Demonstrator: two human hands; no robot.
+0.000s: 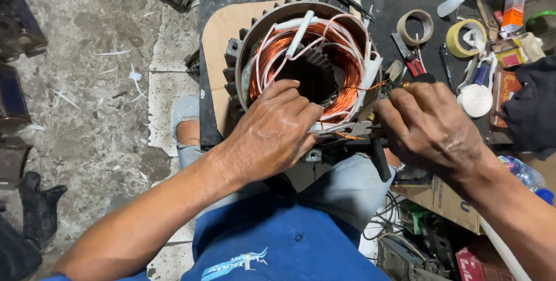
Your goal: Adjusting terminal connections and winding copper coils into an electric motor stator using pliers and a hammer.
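Resting on one motor stator [307,61], left hand [272,133] lies unclenched; right hand [428,125] pinches one copper wire [376,86].

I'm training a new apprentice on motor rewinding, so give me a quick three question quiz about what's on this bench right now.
1. True or false: the left hand rests on the near edge of the copper windings inside the motor stator.
2. Multiple choice: what lies on the dark bench right of the stator? A) rolls of tape B) a hammer C) a paint can
3. Fill in: the right hand pinches a thin strand of ____ wire at the stator's right edge.

Key: 1 true; 2 A; 3 copper.
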